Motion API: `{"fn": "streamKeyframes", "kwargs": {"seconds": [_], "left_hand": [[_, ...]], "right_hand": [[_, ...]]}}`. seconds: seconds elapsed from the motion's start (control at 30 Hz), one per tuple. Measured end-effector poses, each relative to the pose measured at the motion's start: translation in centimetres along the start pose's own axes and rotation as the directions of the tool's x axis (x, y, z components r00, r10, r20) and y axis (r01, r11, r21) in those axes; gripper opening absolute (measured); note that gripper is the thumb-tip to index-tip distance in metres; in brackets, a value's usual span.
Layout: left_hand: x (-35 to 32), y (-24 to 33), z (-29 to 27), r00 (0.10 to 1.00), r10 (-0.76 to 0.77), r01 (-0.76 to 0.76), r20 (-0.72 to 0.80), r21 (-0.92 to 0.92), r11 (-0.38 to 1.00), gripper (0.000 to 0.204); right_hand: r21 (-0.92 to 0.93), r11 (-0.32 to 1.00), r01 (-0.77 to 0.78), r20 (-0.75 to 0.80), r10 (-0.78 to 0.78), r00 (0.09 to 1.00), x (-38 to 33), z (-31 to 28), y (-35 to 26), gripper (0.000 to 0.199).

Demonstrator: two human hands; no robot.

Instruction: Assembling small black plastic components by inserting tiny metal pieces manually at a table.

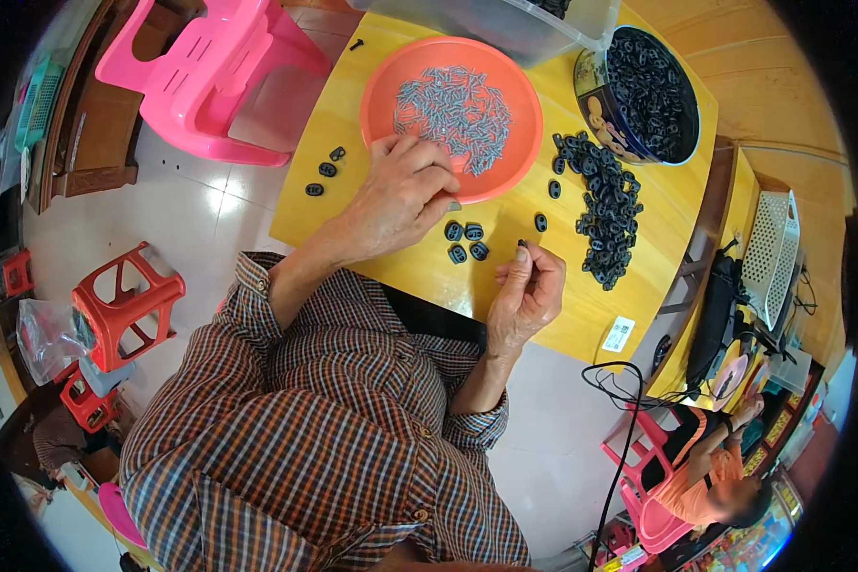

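Observation:
My right hand (pixel 529 296) is closed near the table's front edge, its thumb and forefinger pinching a small black plastic piece (pixel 522 244). My left hand (pixel 400 195) reaches over the near rim of an orange basin (pixel 379 100). Its fingers are bent together, and what they hold, if anything, is too small to make out. Small silver screws (pixel 458 110) cover the basin's bottom. Between my hands lie several black oval pieces with holes (pixel 467 242). One more black piece (pixel 541 222) rests just beyond my right hand, and three others (pixel 327 170) are left of the basin.
A long pile of black pieces (pixel 608 214) covers the table's right side. Behind it stands a round tin (pixel 605 119) full of them. A clear plastic bin (pixel 505 33) is at the back. Pink chair (pixel 210 86) at left; black cable (pixel 629 419) hangs at right; another person (pixel 710 486) sits beyond.

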State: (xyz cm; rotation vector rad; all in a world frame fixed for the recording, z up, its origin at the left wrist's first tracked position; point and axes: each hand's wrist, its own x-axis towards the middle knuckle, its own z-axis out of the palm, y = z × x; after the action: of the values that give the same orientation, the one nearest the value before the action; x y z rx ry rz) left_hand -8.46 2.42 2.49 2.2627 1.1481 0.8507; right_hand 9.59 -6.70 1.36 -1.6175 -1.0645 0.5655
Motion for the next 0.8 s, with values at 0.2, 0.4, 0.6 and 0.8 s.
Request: {"fn": "streamKeyframes", "kwargs": {"seconds": [0.2, 0.4, 0.6, 0.8], "left_hand": [[0.3, 0.2, 0.3, 1.0, -0.008, 0.008, 0.009, -0.032, 0.999, 0.012], [0.2, 0.3, 0.8, 1.0, -0.017, 0.017, -0.014, -0.048, 0.999, 0.009], [0.8, 1.9, 0.7, 0.994, 0.042, -0.056, -0.1, -0.147, 0.988, 0.012], [1.1, 3.5, 1.7, 0.975, -0.165, 0.22, 0.146, -0.618, 0.755, 0.013]], "right_hand": [[0.179, 0.967, -0.181, 0.022, 0.18, 0.984, 0.1, -0.1, -0.2, 0.008], [0.491, 0.78, -0.387, 0.127, 0.376, 0.918, 0.5, -0.8, -1.0, 0.009], [0.621, 0.648, -0.44, 0.218, 0.396, 0.892, 0.4, -1.6, -0.7, 0.01], [0.608, 0.668, -0.429, 0.209, 0.386, 0.898, 0.1, -2.0, -0.8, 0.012]]}}
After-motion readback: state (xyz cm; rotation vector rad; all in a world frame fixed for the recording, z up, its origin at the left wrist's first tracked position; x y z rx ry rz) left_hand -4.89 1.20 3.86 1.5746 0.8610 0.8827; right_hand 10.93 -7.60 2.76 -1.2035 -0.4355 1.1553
